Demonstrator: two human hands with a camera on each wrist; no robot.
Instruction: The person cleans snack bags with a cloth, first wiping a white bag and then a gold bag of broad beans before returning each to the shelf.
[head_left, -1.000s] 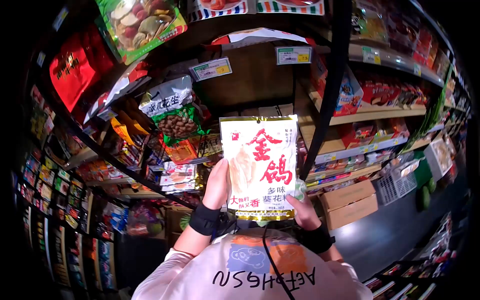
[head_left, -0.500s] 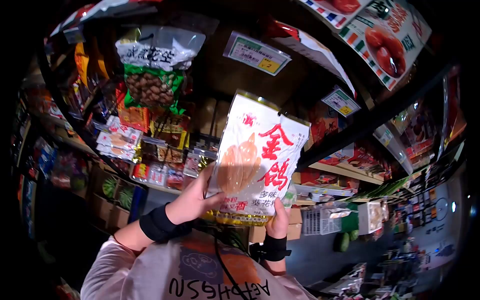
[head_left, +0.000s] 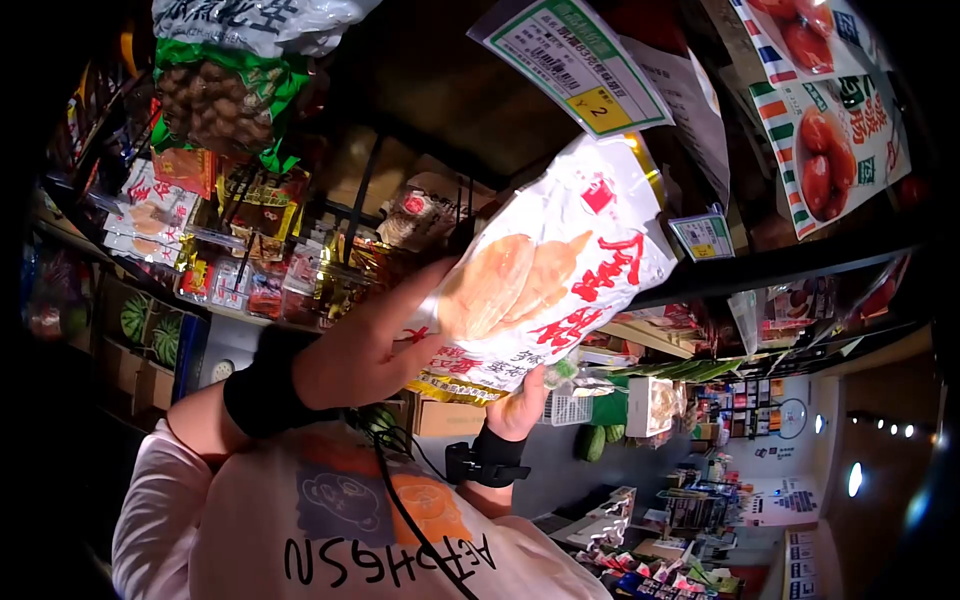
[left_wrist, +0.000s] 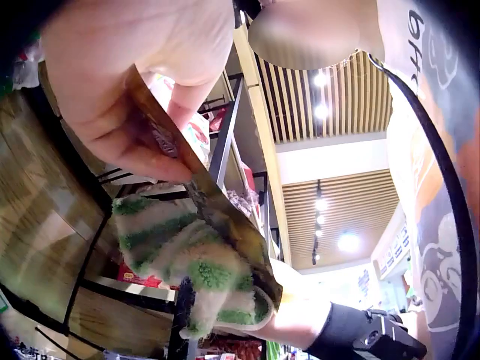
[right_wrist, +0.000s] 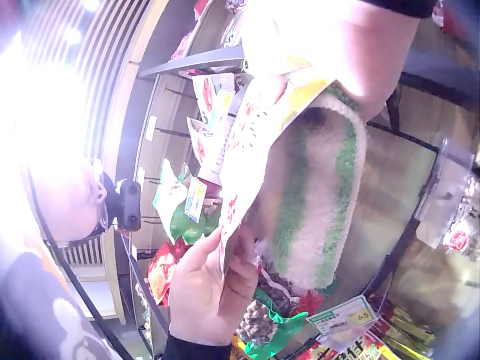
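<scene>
A white snack bag (head_left: pixel 510 285) with red lettering, a picture of seeds and gold edges is held up, tilted, in the head view. My left hand (head_left: pixel 365 345) grips its left side, thumb on the front and fingers curled behind, as the left wrist view shows. At the lower right corner my right hand (head_left: pixel 520 405) pinches the bag, its thumb in front. A green-and-white striped fuzzy cloth (right_wrist: pixel 315 195) hangs behind the bag at the right hand. Seen from the left wrist, the bag (left_wrist: pixel 225 217) is edge-on, with the cloth (left_wrist: pixel 187 262) below it.
A price tag (head_left: pixel 580 65) hangs close to the bag's top edge. Peanut bags (head_left: pixel 220 95) hang at left, sausage packs (head_left: pixel 825 150) at upper right. A dark shelf post (head_left: pixel 780 270) runs behind the bag. Watermelons (head_left: pixel 590 440) and a cardboard box (head_left: pixel 455 418) lie low behind.
The head view has turned right and come nearer the shelf. The bag has gone from upright to leaning right, its top now by the price tag. Both hands still hold it.
</scene>
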